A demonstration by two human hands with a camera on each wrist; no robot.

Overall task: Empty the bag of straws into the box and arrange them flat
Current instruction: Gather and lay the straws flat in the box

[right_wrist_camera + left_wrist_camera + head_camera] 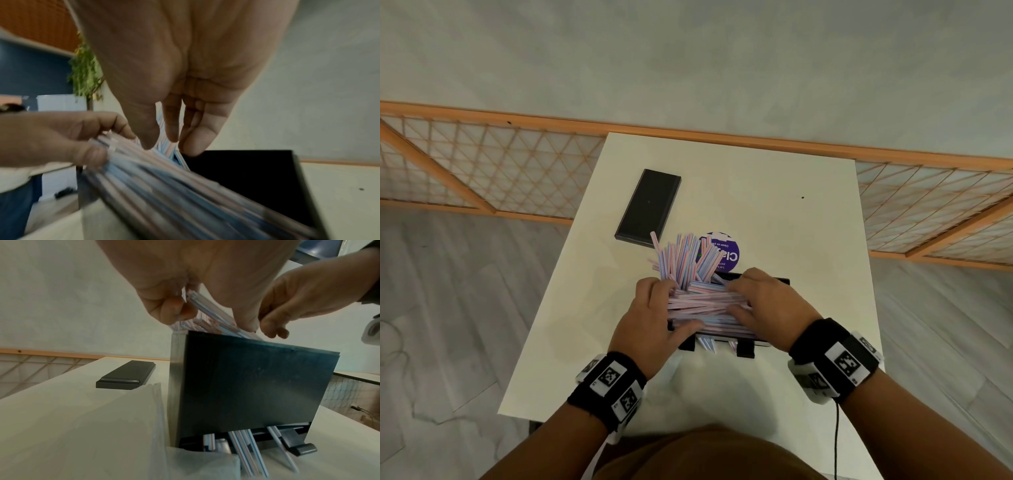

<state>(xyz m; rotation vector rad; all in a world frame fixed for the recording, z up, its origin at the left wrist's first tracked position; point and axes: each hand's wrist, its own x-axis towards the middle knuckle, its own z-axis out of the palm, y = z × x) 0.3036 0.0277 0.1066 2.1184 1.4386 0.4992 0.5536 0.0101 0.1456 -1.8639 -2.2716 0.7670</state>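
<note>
Squaring the striped straws crosswise atop the black box, I curl my left hand and right hand round the bundle's ends so they settle flat, not upright.

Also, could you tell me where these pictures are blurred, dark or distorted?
Head view: sharp and evenly lit, though the wide lens bows the wooden rail. Left wrist view: the box face is dark with a faint sheen. Right wrist view: the straws are smeared by blur, the box interior black.
</note>
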